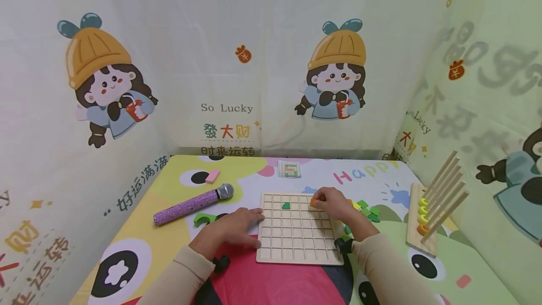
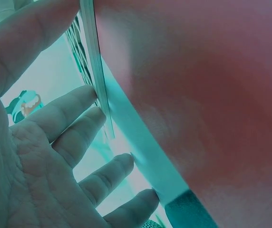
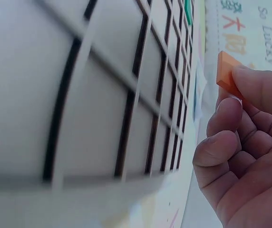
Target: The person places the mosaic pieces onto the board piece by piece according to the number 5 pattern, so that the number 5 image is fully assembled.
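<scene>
A wooden grid board (image 1: 296, 234) lies on the table with one green tile (image 1: 286, 205) in an upper cell. My right hand (image 1: 336, 205) pinches an orange tile (image 3: 227, 73) between thumb and index finger, over the upper right of the grid. The other fingers of that hand curl inward in the right wrist view. At the board's left side, my left hand (image 1: 233, 230) spreads its fingers, with fingertips right at the edge. In the left wrist view those fingers (image 2: 74, 107) are extended and the palm holds nothing.
Several loose green and yellow tiles (image 1: 373, 211) lie right of the board. A pattern card (image 1: 289, 169) lies behind it. To the left are a purple microphone (image 1: 186, 207), a green arch block (image 1: 204, 219) and a pink block (image 1: 212, 176). A peg stand (image 1: 412, 215) with rings is far right.
</scene>
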